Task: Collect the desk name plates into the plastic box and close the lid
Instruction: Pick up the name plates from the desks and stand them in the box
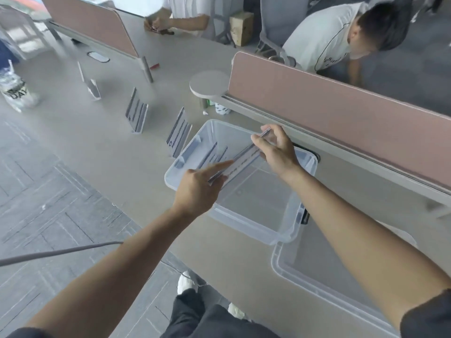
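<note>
I see both hands over the clear plastic box (pixel 246 225) at the centre of the frame, sharing one name plate (pixel 244 157). The left hand (pixel 200 186) pinches the plate's nearer end, its forefinger stretched out along the top edge and the other fingers curled beneath. The right hand (pixel 275 150) grips the farther end between thumb and bent fingers. The plate hangs tilted above the open box, clear of its floor. Inside the box, at its upper-left end, more plates (pixel 211 152) stand on edge; I cannot tell how many. Three standing plates (pixel 179 132) are lined up on the table (pixel 109 142), running toward the upper left of the frame. The lid (pixel 292 272) lies on the table at lower right, just beside the box.
</note>
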### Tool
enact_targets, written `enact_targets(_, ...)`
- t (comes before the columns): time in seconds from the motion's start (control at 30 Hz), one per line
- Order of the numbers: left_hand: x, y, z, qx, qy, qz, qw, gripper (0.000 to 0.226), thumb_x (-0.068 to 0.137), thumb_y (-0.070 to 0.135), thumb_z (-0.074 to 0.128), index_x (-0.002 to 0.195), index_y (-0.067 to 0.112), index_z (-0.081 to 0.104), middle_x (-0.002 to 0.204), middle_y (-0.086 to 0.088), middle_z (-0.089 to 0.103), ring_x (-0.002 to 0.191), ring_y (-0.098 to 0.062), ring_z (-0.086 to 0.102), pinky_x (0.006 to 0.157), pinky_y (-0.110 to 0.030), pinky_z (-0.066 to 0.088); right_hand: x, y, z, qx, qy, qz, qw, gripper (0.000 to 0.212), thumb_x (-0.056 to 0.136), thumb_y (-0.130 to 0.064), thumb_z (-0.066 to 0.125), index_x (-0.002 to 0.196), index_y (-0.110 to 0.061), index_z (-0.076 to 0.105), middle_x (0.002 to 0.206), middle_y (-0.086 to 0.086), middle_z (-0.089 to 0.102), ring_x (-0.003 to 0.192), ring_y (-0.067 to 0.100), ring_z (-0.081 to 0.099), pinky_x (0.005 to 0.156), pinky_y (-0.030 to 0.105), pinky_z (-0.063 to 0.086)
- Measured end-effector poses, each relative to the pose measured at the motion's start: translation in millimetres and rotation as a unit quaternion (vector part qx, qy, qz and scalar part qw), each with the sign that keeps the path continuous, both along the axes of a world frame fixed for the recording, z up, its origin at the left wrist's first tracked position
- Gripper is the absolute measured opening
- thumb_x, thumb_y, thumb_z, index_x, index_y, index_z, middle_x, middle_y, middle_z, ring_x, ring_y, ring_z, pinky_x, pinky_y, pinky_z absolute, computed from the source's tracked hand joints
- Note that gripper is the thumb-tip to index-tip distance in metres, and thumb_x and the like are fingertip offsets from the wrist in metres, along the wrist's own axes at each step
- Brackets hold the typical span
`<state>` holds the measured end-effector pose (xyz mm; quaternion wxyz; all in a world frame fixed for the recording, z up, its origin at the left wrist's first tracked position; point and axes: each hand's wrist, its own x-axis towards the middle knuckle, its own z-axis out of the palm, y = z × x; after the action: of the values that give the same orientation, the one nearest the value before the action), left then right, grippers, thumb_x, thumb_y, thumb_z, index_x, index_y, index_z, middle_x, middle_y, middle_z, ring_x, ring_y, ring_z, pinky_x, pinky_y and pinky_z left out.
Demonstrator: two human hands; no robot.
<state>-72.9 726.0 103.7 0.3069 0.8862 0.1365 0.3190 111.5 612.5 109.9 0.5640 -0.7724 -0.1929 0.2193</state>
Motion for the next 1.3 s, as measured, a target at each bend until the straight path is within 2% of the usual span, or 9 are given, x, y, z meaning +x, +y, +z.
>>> enact_targets(0.13,8.6,37.2,-20.0,0.080,-0.052,-0.077,0.993,0.028,0.080,0.001,0.072,0.107,0.009,0.073,0.096,-0.004,0.075,0.073,-0.010,0.071,0.062,-0.011,0.052,-6.8,28.4,-1.2,-0.063,-0.006,-0.001,0.998,0.054,0.078,-0.061,0.054,0.129,-0.042,0.045,0.134,0.004,0.057,0.128,0.020,0.050,0.105,0.043,0.040)
enact_targets(0.27,17.3,75.3,-37.4,0.060,-0.072,-0.095,0.991,0.029,0.080,-0.002,0.072,0.108,0.008,0.073,0.100,-0.004,0.074,0.079,-0.012,0.073,0.064,-0.011,0.052,-11.6,57.2,-5.3,-0.073,0.053,-0.024,0.996,0.069,0.089,-0.057,0.055,0.150,-0.047,0.023,0.157,0.000,0.036,0.143,0.019,0.035,0.110,0.039,0.031)
enact_targets(0.43,40.6,94.9,-45.4,0.035,-0.081,-0.149,0.985,0.029,0.082,0.000,0.069,0.109,0.010,0.073,0.105,-0.001,0.073,0.086,-0.011,0.072,0.063,-0.018,0.056,-19.3,78.6,-5.6,-0.041,0.188,-0.140,0.971,0.066,0.089,-0.056,0.058,0.143,-0.060,0.020,0.145,-0.014,0.034,0.127,0.029,0.044,0.091,0.055,0.054)
enact_targets(0.57,52.0,108.8,-41.2,-0.011,-0.014,-0.237,0.971,0.038,0.084,0.009,0.069,0.122,0.013,0.065,0.110,0.001,0.072,0.087,-0.013,0.070,0.073,-0.022,0.056,-9.7,72.1,-8.3,-0.033,0.159,-0.175,0.971,0.061,0.083,-0.055,0.062,0.136,-0.059,0.033,0.119,-0.019,0.050,0.111,0.032,0.057,0.082,0.053,0.059)
enact_targets(0.7,56.8,134.7,-37.8,0.009,0.042,-0.344,0.938,0.037,0.097,0.031,0.048,0.118,0.007,0.066,0.107,-0.003,0.071,0.099,-0.020,0.064,0.090,-0.032,0.047,4.3,61.5,-26.5,-0.068,0.081,-0.134,0.985,0.062,0.074,-0.057,0.060,0.132,-0.060,0.038,0.132,-0.002,0.048,0.117,0.025,0.055,0.069,0.043,0.060)
enact_targets(0.87,66.4,176.5,-67.4,0.079,0.084,-0.195,0.974,0.030,0.098,0.030,0.048,0.107,0.015,0.072,0.108,-0.004,0.068,0.104,-0.028,0.060,0.096,-0.038,0.041,24.3,59.4,-74.6,-0.120,0.034,-0.042,0.991,0.067,0.075,-0.057,0.060,0.138,-0.051,0.041,0.127,-0.008,0.044,0.124,0.005,0.046,0.103,0.056,0.045)
enact_targets(1.0,63.8,184.9,-91.8,0.090,0.166,-0.135,0.973,0.037,0.096,0.043,0.045,0.113,0.024,0.071,0.127,-0.014,0.054,0.120,-0.036,0.045,0.103,-0.045,0.034,32.1,69.8,-109.9,-0.154,0.047,0.026,0.987,0.070,0.075,-0.053,0.063,0.141,-0.047,0.041,0.131,-0.004,0.042,0.133,0.012,0.042,0.108,0.035,0.033)
enact_targets(1.17,59.3,181.4,-113.8,0.014,0.279,-0.068,0.958,0.064,0.092,0.067,0.024,0.143,0.030,0.035,0.143,-0.017,0.031,0.131,-0.036,0.032,0.107,-0.055,0.032,32.2,86.3,-147.0,-0.159,0.057,0.071,0.983,0.074,0.071,-0.054,0.068,0.140,-0.044,0.046,0.132,-0.003,0.047,0.127,0.013,0.046,0.108,0.033,0.034)
enact_targets(1.3,62.1,184.3,-115.8,0.009,0.295,-0.063,0.953,0.072,0.094,0.065,0.016,0.153,0.025,0.013,0.142,-0.005,0.040,0.125,-0.019,0.035,0.109,-0.036,0.026,36.4,93.0,-166.8,-0.152,0.092,0.061,0.982,0.077,0.067,-0.068,0.065,0.138,-0.044,0.047,0.132,-0.008,0.051,0.115,0.018,0.055,0.103,0.053,0.047)
